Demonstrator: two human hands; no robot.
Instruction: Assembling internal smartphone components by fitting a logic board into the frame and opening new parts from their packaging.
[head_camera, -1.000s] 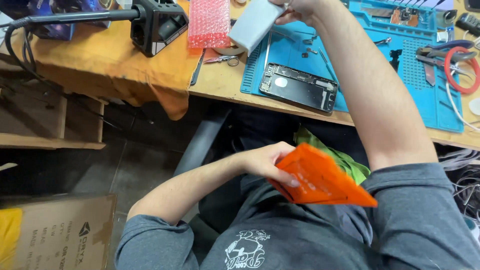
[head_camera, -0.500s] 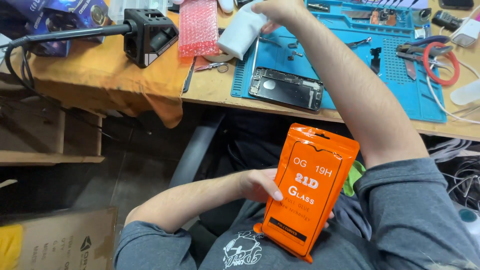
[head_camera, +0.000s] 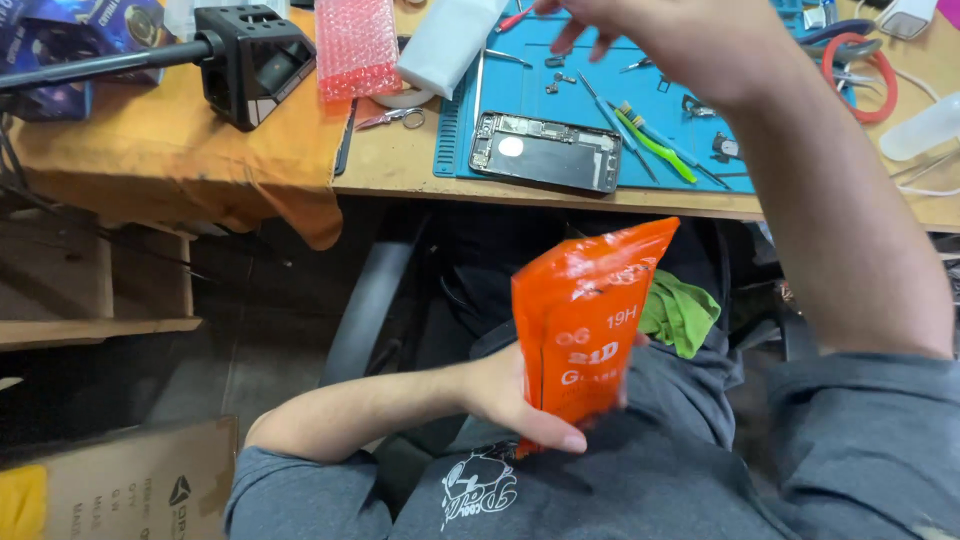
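Orange pouch (head_camera: 585, 330): flat, glossy, held upright over the lap, below the near edge of the table (head_camera: 400, 175); motion-blurred. Left hand (head_camera: 525, 400): fingers pressed around the pouch's lower end, thumb across its front. Right hand (head_camera: 660, 35): raised over the blue mat (head_camera: 590, 110) near the table's far edge, fingers loosely spread and blurred, nothing visibly gripped. Opened phone (head_camera: 545, 152): flat on the mat's near left corner, insides showing. Green brush (head_camera: 655, 135), tweezers and small screws: scattered on the mat beyond the phone. White packet (head_camera: 445, 45) and pink bubble wrap (head_camera: 355, 45): left of the mat. Black boxy device (head_camera: 250, 60) on a bar: toward the table's left edge, on orange cloth. Green rag (head_camera: 680, 310): on the lap just behind the pouch. Risk, as a judgement: slippery pouch gripped only at its bottom, liable to tip or slide to the floor; raised forearm sweeping low, liable to knock tools or screws off the mat.
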